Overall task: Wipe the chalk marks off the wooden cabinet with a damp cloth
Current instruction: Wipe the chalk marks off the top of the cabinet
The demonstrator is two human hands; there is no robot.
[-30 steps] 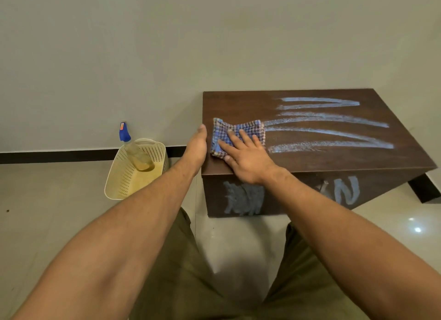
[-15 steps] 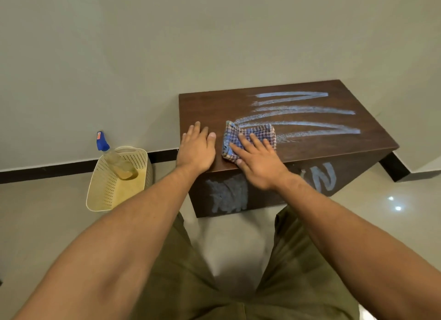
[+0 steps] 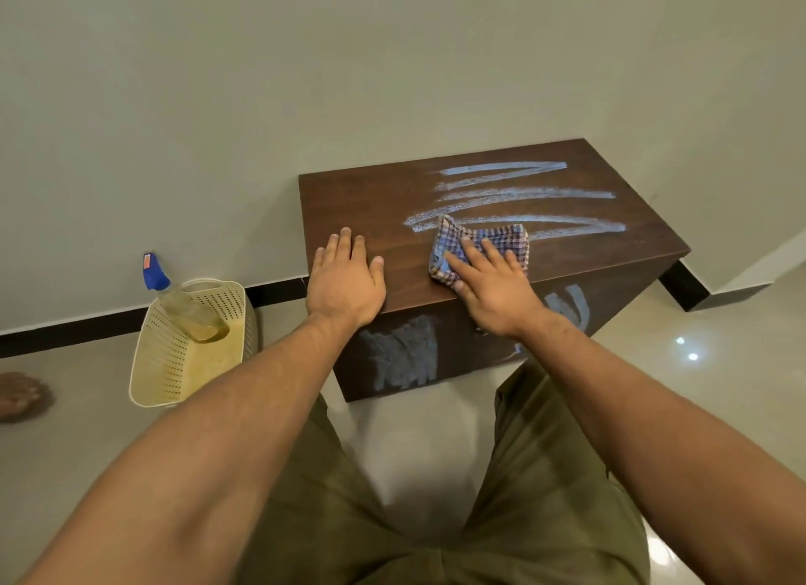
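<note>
Slid right, so the checked cloth (image 3: pixel 501 235) now sits on the nearest chalk marks (image 3: pixel 575 223) atop the wooden cabinet (image 3: pixel 357 205), right hand (image 3: pixel 493 288) grip flat and unclenched on it, left hand (image 3: pixel 346 279) flat beside, but that bunched-up cloth could just smear chalk around.

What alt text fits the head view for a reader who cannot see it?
A person's right hand presses a checked cloth flat on top of a dark wooden cabinet, over the nearest chalk marks; the left hand rests flat beside it. More chalk smears the front, and a spray bottle leans in a cream basket on the floor.
</note>
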